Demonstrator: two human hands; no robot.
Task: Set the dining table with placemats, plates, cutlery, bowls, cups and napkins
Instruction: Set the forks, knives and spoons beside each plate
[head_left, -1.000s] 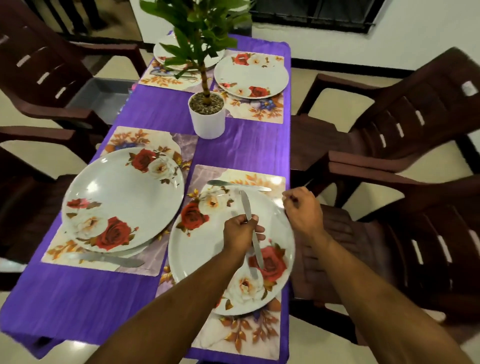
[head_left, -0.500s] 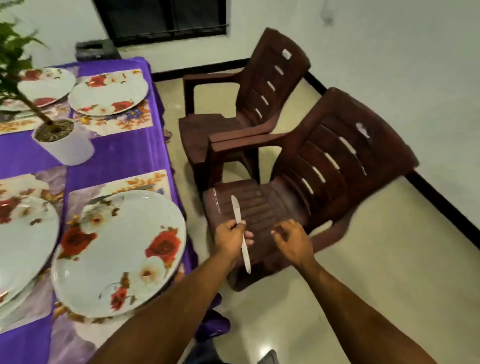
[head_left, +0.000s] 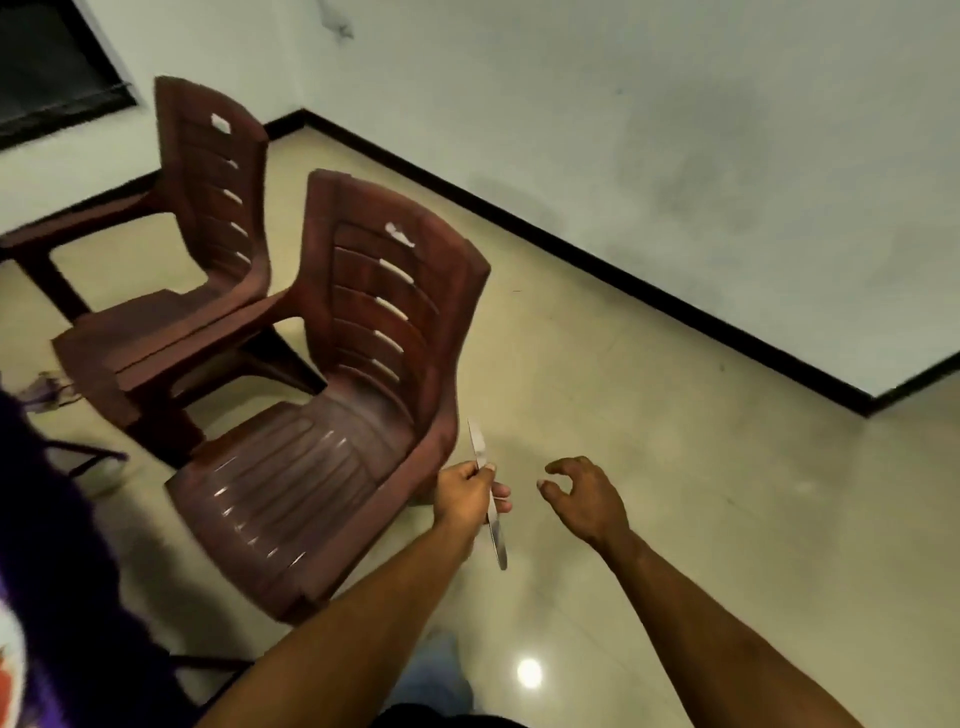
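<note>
My left hand (head_left: 465, 493) grips a silver table knife (head_left: 496, 535) near its middle, one end pointing up and the other down, over the floor just right of a brown chair. My right hand (head_left: 584, 499) hangs beside it with fingers loosely curled and holds nothing. At the far left edge only a strip of the purple tablecloth (head_left: 47, 519) and the rim of a floral plate (head_left: 10, 654) show. The rest of the table is out of view.
Two brown plastic armchairs stand at the left, the near chair (head_left: 332, 457) by my left hand, the far chair (head_left: 208, 249) behind it. Beige tiled floor (head_left: 675, 467) spreads to the right, bounded by a white wall (head_left: 675, 130) with black skirting.
The view has swung right, away from the table to the chairs and floor. My left hand still holds the knife, carried off the plate. My right hand's fingers have loosened.
</note>
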